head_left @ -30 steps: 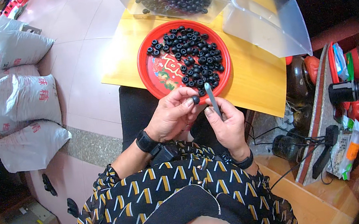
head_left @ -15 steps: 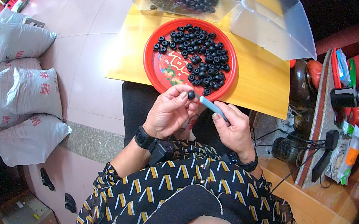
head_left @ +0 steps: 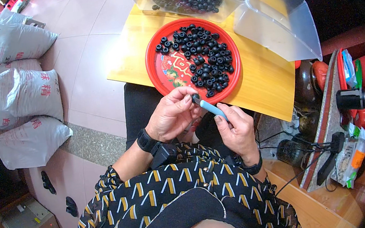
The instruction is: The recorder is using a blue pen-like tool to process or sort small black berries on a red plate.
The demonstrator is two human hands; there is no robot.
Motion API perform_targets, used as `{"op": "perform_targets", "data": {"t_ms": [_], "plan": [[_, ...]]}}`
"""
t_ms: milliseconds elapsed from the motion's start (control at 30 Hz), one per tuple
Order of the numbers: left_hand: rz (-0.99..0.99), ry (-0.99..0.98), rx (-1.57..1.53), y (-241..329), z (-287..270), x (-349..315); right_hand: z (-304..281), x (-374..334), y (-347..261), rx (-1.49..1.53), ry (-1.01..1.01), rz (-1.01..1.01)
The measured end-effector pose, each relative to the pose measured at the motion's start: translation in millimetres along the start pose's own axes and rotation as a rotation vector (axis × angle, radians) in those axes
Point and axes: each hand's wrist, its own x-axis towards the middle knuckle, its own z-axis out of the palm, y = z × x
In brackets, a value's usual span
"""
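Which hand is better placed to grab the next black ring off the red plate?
Left, probably. The left hand has its fingertips at the black ring on the blue tool's tip, beside the red plate. The right hand is gripping the tool's shaft.

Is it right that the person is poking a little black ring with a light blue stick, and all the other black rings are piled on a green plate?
Not quite. The plate is red, not green, as the head view shows. The rest holds: the right hand holds a light blue stick at a little black ring pinched in the left hand.
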Motion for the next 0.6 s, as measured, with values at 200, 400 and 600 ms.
{"op": "perform_targets", "data": {"t_ms": [200,400,600], "plan": [[-0.012,-0.012,0.017,0.7,-3.6,-0.3,-0.5,0.4,1.0,-0.008,-0.009,-0.003],[-0.047,0.009,-0.076,-0.7,-6.9,-0.7,0.0,1.6,1.5,-0.076,0.012,-0.090],[-0.057,0.013,-0.084,-1.0,-7.7,-0.5,0.2,1.7,-1.1,-0.104,0.000,-0.109]]}}
